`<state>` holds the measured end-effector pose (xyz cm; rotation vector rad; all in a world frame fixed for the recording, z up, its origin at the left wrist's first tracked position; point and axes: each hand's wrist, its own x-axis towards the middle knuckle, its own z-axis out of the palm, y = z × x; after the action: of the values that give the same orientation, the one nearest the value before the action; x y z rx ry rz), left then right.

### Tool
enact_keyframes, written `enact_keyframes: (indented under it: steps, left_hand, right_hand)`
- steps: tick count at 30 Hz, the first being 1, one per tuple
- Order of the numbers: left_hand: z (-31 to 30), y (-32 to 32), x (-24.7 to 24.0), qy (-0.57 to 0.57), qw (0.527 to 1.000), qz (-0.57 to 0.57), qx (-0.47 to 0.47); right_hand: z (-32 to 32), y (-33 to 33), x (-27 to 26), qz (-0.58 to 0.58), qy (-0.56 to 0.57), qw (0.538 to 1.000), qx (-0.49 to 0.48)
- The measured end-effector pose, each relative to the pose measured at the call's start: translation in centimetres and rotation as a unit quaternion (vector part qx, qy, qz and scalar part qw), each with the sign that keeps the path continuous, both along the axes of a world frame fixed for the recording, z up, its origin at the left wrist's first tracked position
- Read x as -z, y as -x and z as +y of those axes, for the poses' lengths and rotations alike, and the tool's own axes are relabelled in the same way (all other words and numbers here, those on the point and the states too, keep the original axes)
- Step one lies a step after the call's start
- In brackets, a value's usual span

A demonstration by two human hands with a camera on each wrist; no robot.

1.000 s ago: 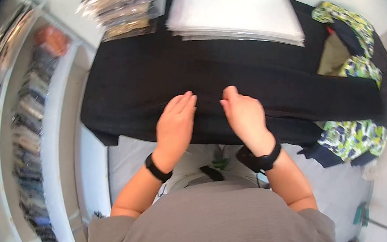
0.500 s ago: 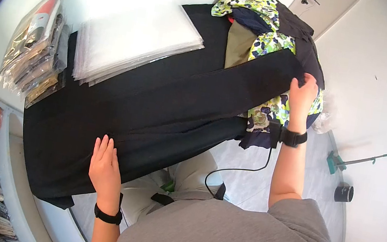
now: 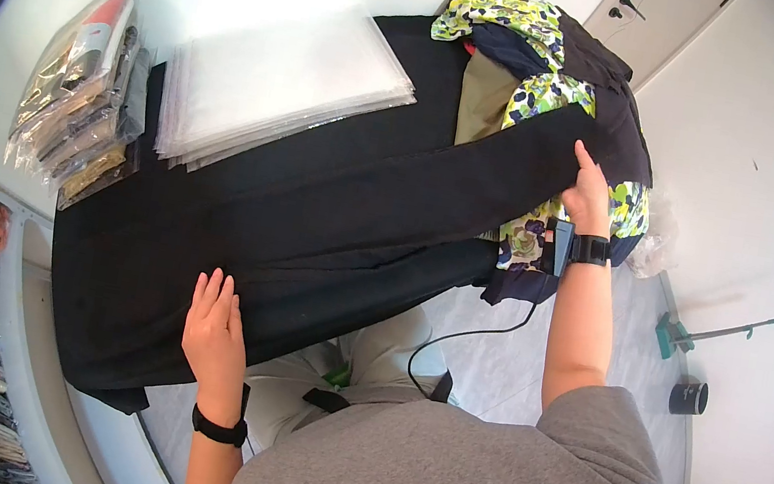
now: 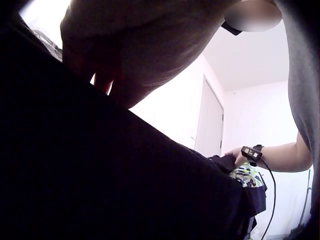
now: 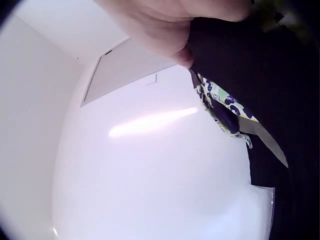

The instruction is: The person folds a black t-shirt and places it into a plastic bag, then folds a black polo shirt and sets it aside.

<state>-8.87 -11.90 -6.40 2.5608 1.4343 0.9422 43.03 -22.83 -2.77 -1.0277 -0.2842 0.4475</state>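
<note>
right hand (image 3: 589,195) has moved outward, gripping black cloth (image 3: 457,182); left hand (image 3: 216,332) rests on it, fingers straight

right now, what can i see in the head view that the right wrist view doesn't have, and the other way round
Only the head view shows the left hand lying on the cloth, the stack of bagged garments, the grey T-shirt and the black bin.

Only the right wrist view shows a long glare streak across the white wall.

Both show the right hand gripping the black garment, with the floral-print garment nearby.
</note>
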Motion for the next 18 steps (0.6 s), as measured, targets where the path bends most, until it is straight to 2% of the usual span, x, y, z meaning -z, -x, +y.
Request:
enact_keyframes:
  steps: [2, 3, 4, 5, 6, 8, 10, 12, 14, 18]
  left_hand:
    - [0.0, 0.0, -0.1, -0.006, 1.000, 0.002, 0.006]
    - [0.0, 0.0, -0.1, -0.004, 1.000, 0.002, 0.004]
    - [0.1, 0.0, 0.0, -0.005, 1.000, 0.001, 0.002]
    - [0.1, 0.0, 0.0, -0.006, 1.000, 0.000, 0.000]
    - [0.1, 0.1, 0.0, -0.005, 1.000, 0.001, -0.001]
    - [0.0, 0.0, 0.1, 0.016, 1.000, 0.007, -0.008]
    - [0.0, 0.0, 0.0, 0.019, 1.000, 0.008, -0.008]
    - [0.0, -0.1, 0.1, 0.021, 1.000, 0.007, -0.009]
    - [0.0, 0.0, 0.1, 0.019, 1.000, 0.005, -0.007]
    - [-0.1, -0.1, 0.0, -0.012, 1.000, 0.000, -0.002]
  right_hand:
    - [0.0, 1.2, -0.3, -0.004, 0.037, 0.999, 0.023]
    - [0.0, 1.3, 0.1, -0.055, 0.051, 0.997, 0.011]
    - [0.1, 2.8, -0.6, -0.055, 0.052, 0.997, 0.008]
    - [0.1, 4.6, -1.1, -0.184, 0.143, 0.972, 0.025]
    - [0.1, 6.7, -2.0, -0.307, 0.229, 0.923, 0.043]
    - [0.3, 9.5, -2.3, -0.404, 0.406, 0.819, -0.025]
    - [1.2, 13.6, -2.3, -0.620, 0.282, 0.724, -0.111]
    - [1.8, 16.6, -0.7, -0.692, 0.402, 0.578, -0.160]
    - [1.8, 18.2, 2.2, -0.730, 0.435, 0.502, -0.162]
    - [2.2, 18.4, 2.4, -0.721, 0.466, 0.488, -0.155]
